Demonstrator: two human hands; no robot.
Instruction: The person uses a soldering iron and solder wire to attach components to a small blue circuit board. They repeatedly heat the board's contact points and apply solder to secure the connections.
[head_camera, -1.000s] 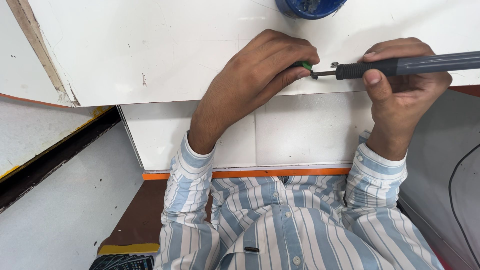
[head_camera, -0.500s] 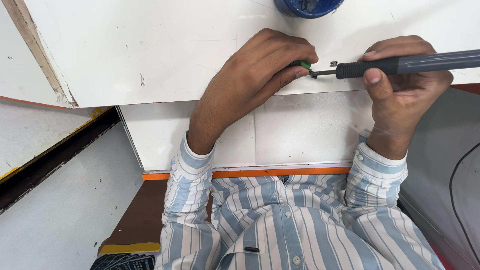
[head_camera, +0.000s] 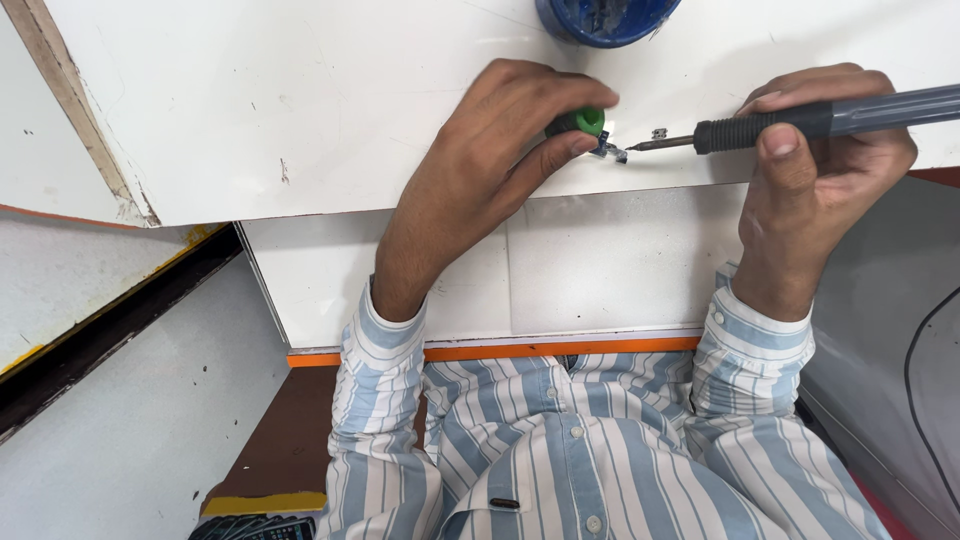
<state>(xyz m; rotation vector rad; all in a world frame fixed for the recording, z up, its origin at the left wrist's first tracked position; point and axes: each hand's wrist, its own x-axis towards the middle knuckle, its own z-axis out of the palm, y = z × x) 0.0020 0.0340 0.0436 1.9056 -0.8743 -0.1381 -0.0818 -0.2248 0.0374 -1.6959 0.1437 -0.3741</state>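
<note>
My left hand (head_camera: 490, 160) is curled on the white tabletop (head_camera: 300, 100), its thumb and fingers pinching a small green-capped part (head_camera: 588, 122). A tiny metal piece (head_camera: 611, 150) lies right beside the thumb tip. My right hand (head_camera: 815, 170) grips a grey soldering iron (head_camera: 830, 118) with a black ribbed grip, held level and pointing left. Its thin metal tip (head_camera: 645, 146) almost meets the tiny piece. Another small metal bit (head_camera: 659, 133) sits just above the tip.
A blue round container (head_camera: 605, 20) stands at the table's far edge, above my hands. The table front has an orange edge strip (head_camera: 520, 350). A black cable (head_camera: 915, 390) curves down at the right. Grey floor and a yellow-edged board lie to the left.
My left hand has shifted slightly, uncovering more of the green cap and the tiny piece. The iron tip stays at the piece.
</note>
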